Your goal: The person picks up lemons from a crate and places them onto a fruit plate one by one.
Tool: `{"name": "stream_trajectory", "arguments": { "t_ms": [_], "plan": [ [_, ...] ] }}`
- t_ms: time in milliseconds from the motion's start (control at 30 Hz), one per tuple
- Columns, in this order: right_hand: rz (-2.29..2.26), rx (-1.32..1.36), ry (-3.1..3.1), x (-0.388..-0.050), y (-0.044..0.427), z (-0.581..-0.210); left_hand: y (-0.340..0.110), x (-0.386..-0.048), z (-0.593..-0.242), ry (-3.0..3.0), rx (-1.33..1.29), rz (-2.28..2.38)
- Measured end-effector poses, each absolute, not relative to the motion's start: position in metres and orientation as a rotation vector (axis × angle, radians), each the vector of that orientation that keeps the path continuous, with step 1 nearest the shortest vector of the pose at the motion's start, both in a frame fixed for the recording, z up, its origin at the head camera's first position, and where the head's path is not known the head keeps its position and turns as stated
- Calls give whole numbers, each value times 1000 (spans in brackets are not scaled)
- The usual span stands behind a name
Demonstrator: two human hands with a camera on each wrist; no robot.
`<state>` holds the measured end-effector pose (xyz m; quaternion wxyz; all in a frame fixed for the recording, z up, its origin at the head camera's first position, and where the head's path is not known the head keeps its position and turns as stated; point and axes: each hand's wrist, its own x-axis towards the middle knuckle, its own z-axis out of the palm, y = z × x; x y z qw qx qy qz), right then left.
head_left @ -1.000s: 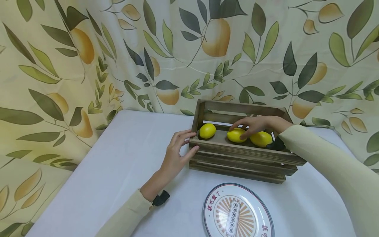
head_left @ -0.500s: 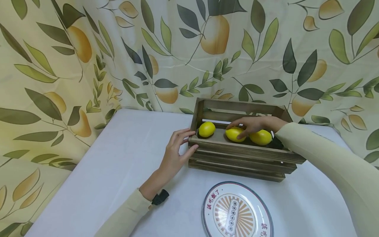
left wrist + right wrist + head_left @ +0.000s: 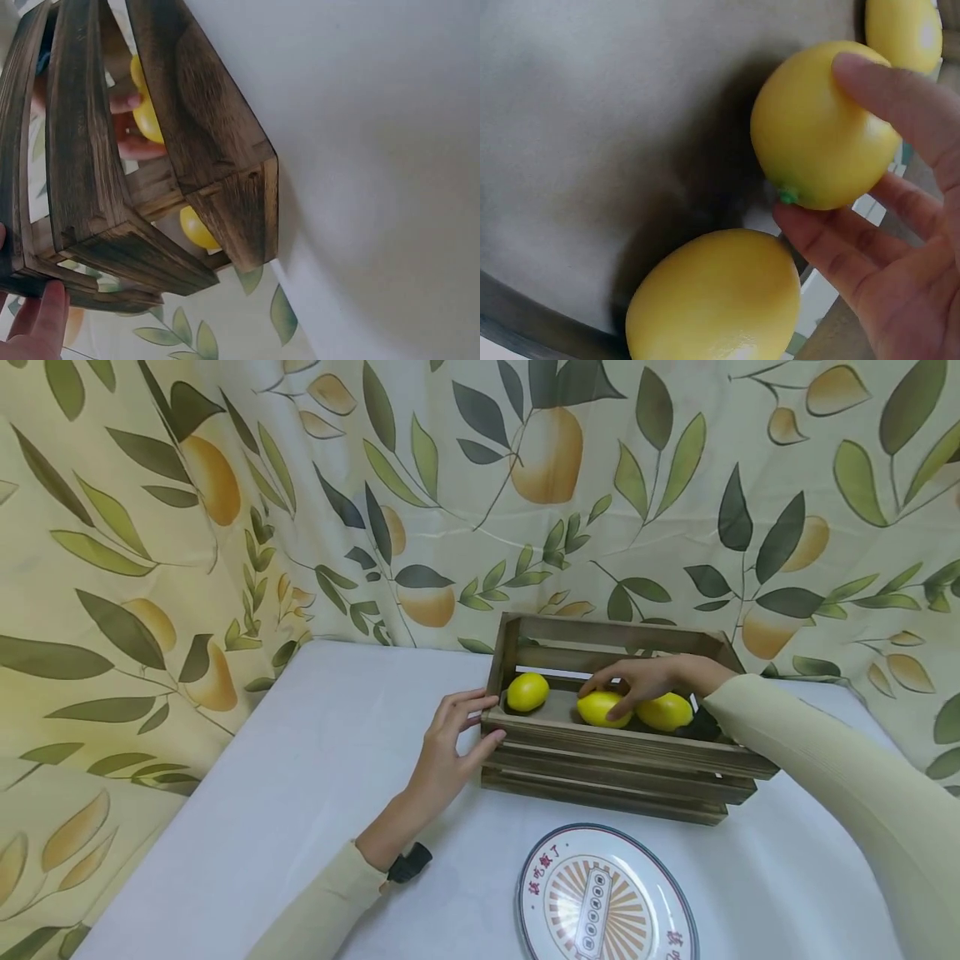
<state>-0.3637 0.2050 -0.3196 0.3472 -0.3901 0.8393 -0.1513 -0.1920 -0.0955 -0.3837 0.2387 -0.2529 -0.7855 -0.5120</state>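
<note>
In the head view, a slatted wooden crate [image 3: 600, 735] holds three yellow lemons in a row. My right hand [image 3: 643, 681] reaches in over the front and grips the middle lemon [image 3: 597, 709], thumb on one side and fingers on the other; the right wrist view shows this grip on the lemon [image 3: 817, 127] closely. The left lemon [image 3: 528, 692] and the right lemon [image 3: 666, 712] lie on either side of it. At the crate's left front corner, my left hand [image 3: 450, 752] rests its fingertips and thumb on the wood, fingers extended.
A round white plate [image 3: 555, 868] with a red and orange print lies in front of the crate on the white tabletop [image 3: 330, 760]. Behind and to the left hangs a curtain [image 3: 465, 552] with leaves and fruit on it.
</note>
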Motion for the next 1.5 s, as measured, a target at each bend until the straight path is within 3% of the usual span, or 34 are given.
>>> {"name": "stream_trajectory", "arguments": {
  "t_ms": [900, 1500],
  "plan": [
    [-574, -1041, 2187, -356, 211, -295, -92, -189, -385, -2161, -683, -1411],
    [-716, -1119, 2201, -332, 206, -253, -94, -191, -385, -2140, -697, -1383]
  ]
}}
